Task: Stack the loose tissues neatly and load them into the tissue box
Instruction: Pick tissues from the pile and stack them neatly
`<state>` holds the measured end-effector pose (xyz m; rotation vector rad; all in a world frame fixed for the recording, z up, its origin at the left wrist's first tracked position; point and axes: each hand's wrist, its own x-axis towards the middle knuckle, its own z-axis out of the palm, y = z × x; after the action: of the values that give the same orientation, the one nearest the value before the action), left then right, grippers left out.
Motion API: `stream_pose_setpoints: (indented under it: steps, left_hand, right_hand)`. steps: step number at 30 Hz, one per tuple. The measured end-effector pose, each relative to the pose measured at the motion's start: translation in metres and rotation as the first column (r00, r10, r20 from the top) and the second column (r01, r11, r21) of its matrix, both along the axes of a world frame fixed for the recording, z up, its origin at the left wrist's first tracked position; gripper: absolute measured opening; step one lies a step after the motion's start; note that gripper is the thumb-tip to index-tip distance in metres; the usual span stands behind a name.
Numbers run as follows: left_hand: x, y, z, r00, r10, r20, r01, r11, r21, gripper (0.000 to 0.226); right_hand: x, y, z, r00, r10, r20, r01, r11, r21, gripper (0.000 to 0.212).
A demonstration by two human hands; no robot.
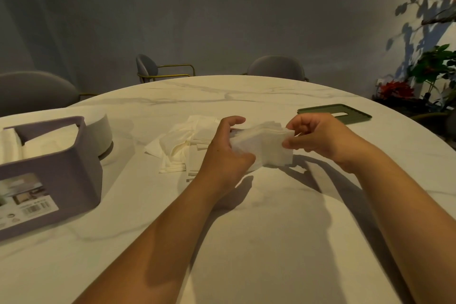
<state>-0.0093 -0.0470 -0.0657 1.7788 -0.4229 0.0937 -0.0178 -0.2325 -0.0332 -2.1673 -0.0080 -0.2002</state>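
Our left hand and right hand grasp a tissue stack by its ends. More loose tissues lie just left.

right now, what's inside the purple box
White tissues lie inside the box. Its near wall hides how deep they go and whatever lies under them.

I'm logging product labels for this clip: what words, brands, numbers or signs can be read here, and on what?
No text can be read.
Sticker on the purple box: a barcode and small print, too blurred to read.
Green lid: no writing visible.
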Motion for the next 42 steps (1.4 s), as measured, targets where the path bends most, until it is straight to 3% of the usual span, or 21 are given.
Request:
stream_pose_setpoints:
  steps: [5,10,14,18,23,30,35,42]
  left_hand:
    - [-0.001,0.001,0.000,1.000,-0.006,-0.004,0.006,1.000,-0.002,0.059]
    - [0.000,0.001,-0.001,1.000,-0.013,-0.009,0.013,1.000,-0.016,0.056]
    - [0.001,0.003,-0.001,0.999,-0.022,-0.029,0.020,0.998,-0.064,0.061]
    - [-0.001,0.001,0.002,0.999,-0.019,-0.034,0.018,0.999,-0.030,0.066]
    - [-0.005,0.001,0.002,0.999,0.036,-0.041,-0.036,0.999,0.007,0.064]
    - [-0.013,0.001,0.010,0.986,0.093,-0.137,-0.096,0.995,-0.016,0.051]
    - [-0.021,0.000,0.015,0.966,-0.002,-0.258,0.008,1.000,0.024,0.060]
    - [-0.028,0.006,0.025,0.944,-0.023,-0.329,-0.018,0.992,-0.122,0.031]
  right_hand:
    - [0.003,0.002,0.000,0.999,-0.029,-0.015,0.030,0.997,0.072,0.024]
    - [0.008,0.006,-0.004,0.999,0.005,-0.040,0.000,0.994,0.107,0.083]
    - [0.008,0.006,-0.012,0.987,0.111,-0.116,-0.089,0.979,0.181,0.098]
    - [0.010,0.007,-0.016,0.977,0.146,-0.154,-0.120,0.979,0.165,0.093]
    - [0.009,0.005,-0.018,0.980,0.115,-0.161,-0.086,0.981,0.176,0.062]
    - [0.004,0.011,-0.009,0.999,0.047,-0.023,-0.030,0.876,0.482,0.043]
    - [0.002,0.029,-0.006,0.998,-0.037,0.044,0.013,0.889,0.457,0.047]
    - [-0.003,0.059,-0.005,0.992,0.005,0.123,-0.055,0.912,0.406,0.034]
